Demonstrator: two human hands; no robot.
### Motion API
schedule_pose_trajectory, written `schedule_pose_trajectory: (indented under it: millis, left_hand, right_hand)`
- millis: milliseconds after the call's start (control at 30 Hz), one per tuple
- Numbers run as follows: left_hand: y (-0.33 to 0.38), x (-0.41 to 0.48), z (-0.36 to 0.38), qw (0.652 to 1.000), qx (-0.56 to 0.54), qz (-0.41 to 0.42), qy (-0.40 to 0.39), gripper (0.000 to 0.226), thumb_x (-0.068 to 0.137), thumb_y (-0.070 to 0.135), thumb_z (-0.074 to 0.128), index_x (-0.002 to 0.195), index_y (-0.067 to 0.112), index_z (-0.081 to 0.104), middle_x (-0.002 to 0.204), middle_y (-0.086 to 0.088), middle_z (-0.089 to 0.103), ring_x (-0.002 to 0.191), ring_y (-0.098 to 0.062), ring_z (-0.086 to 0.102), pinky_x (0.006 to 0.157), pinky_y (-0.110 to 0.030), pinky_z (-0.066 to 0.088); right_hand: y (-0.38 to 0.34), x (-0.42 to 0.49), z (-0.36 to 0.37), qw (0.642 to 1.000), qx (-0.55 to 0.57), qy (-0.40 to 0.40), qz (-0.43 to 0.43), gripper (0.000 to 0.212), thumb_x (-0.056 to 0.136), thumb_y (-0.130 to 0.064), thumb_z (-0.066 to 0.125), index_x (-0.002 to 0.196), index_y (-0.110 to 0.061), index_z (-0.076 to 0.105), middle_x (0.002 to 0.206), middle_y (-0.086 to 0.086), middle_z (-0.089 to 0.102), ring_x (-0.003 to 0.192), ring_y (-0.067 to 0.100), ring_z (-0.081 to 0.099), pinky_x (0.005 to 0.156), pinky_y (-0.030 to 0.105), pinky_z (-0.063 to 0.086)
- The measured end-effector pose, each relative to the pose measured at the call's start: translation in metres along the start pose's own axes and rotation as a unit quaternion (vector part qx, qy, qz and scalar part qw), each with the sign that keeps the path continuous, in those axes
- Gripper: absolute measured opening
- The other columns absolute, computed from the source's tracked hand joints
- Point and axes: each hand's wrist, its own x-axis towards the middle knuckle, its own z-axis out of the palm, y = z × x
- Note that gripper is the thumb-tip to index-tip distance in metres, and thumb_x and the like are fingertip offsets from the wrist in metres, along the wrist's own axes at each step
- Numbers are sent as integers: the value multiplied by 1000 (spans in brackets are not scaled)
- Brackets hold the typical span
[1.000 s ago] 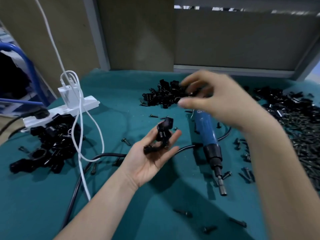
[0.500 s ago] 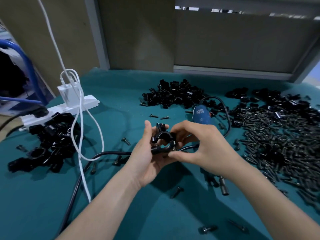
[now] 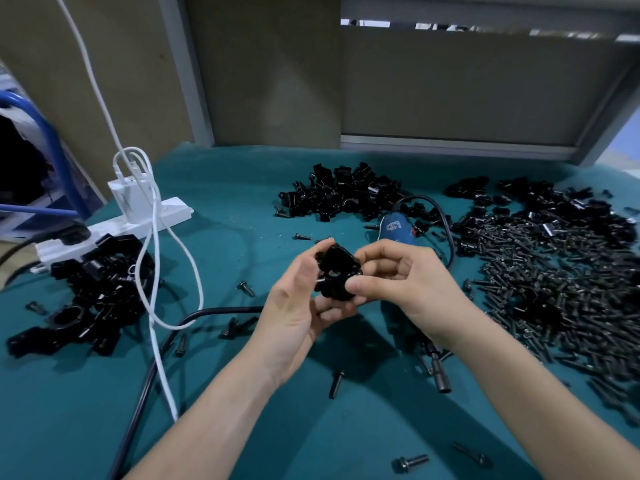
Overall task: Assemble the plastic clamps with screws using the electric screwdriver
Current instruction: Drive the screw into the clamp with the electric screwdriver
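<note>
A table covered in teal cloth (image 3: pixel 242 427) is being used as the workbench, and it is being closed off at the back by grey-brown panels across the top of the frame. At the centre of the frame a black plastic clamp (image 3: pixel 337 271) is being held clear of the cloth between both hands. It is being cradled by the left hand (image 3: pixel 298 313), whose thumb and fingers are being curled round its left side. Its right side is being pinched by the thumb and forefinger of the right hand (image 3: pixel 408 285). By the look of it, the two halves are being fitted together. Whether a screw is already being seated in it cannot be told.

The coming move is being governed by where the electric screwdriver (image 3: pixel 396 228) is lying. It is being half hidden behind and beneath the right hand. Its long axis is being run from the blue body, just above that hand, down to the bit (image 3: pixel 441 379) at lower right of centre, which is being pointed toward the bottom edge. The right hand is therefore being judged the nearer one for lifting it, while the clamp is being left to the left hand.

The screw pile (image 3: pixel 554 289) is being spread over the right of the frame, again on the right hand's side. One loose screw (image 3: pixel 335 384) is lying just below the hands. Unassembled clamp parts (image 3: pixel 346 199) are being heaped at upper centre.
</note>
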Motion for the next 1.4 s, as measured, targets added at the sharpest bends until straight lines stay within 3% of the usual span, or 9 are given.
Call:
schedule_pose_trajectory:
  millis: [100, 167, 300, 433, 700, 800, 1067, 1233, 1400]
  left_hand:
    - [-2, 0, -1, 1000, -11, 9, -10, 66, 66, 24, 81, 127, 14, 57, 119, -15, 66, 89, -32, 71, 74, -29, 58]
    - [-3, 0, -3, 1000, -2, 20, -5, 59, 65, 14, 84, 120, 19, 64, 123, -15, 63, 96, -31, 70, 76, -31, 58]
    - [-2, -1, -3, 992, 106, 61, 8, 66, 48, 42, 94, 110, 35, 70, 117, -6, 64, 93, -24, 70, 81, -37, 58]
    - [-1, -2, -2, 982, 159, 104, 0, 56, 53, 35, 92, 105, 40, 71, 105, 10, 70, 82, -11, 70, 75, -29, 59]
    - [-5, 0, -5, 976, 158, 137, 56, 36, 54, 23, 78, 86, 12, 67, 92, 7, 76, 84, -9, 71, 81, -21, 56]
    - [-6, 0, -5, 977, 153, 135, 66, 40, 52, 27, 79, 83, 8, 64, 92, 6, 76, 84, -12, 72, 84, -28, 57]
    - [-5, 0, -4, 976, 152, 135, 79, 32, 58, 21, 76, 78, 8, 55, 71, 7, 71, 60, -11, 69, 59, -18, 54]
    - [-3, -1, -4, 983, 126, 126, 54, 29, 66, 22, 76, 93, 33, 74, 85, 11, 63, 77, -14, 68, 72, -24, 57]
    - [-6, -6, 1, 967, 203, 148, 27, 26, 80, 18, 69, 103, 31, 71, 116, -16, 63, 106, -25, 66, 93, -33, 51]
  right_hand:
    - [-1, 0, -3, 999, 28, 0, 20, 34, 59, -18, 77, 87, -2, 64, 63, 3, 65, 55, 14, 63, 61, 22, 54]
    - [-1, 1, -5, 998, 52, -1, 38, 36, 58, -21, 78, 86, -2, 66, 66, 8, 65, 54, 14, 61, 60, 23, 55]
    - [-3, 1, -9, 995, 76, -18, 67, 37, 58, -26, 78, 83, -2, 67, 70, 14, 62, 57, 15, 58, 59, 26, 55]
    - [-7, 0, -13, 992, 69, -40, 95, 29, 61, -23, 77, 82, -3, 68, 67, 10, 61, 59, 16, 62, 59, 25, 55]
    - [-9, -1, -18, 990, 35, -45, 129, 34, 59, -21, 77, 85, -2, 66, 63, 8, 61, 59, 16, 62, 62, 27, 57]
    - [-9, -1, -18, 990, 26, -47, 129, 32, 60, -22, 77, 85, -5, 66, 67, 8, 62, 62, 15, 63, 67, 28, 58]
    - [-4, 0, -14, 990, 53, -37, 123, 16, 75, -11, 74, 84, -2, 65, 66, 10, 60, 59, 18, 62, 61, 26, 56]
    - [-2, 0, -19, 993, 53, -61, 87, 38, 62, -12, 78, 97, -3, 66, 76, 4, 63, 68, 19, 65, 69, 24, 55]
    - [2, 1, -18, 996, 43, -56, 45, 33, 66, -8, 77, 97, -10, 66, 95, 6, 65, 80, 21, 67, 75, 30, 59]
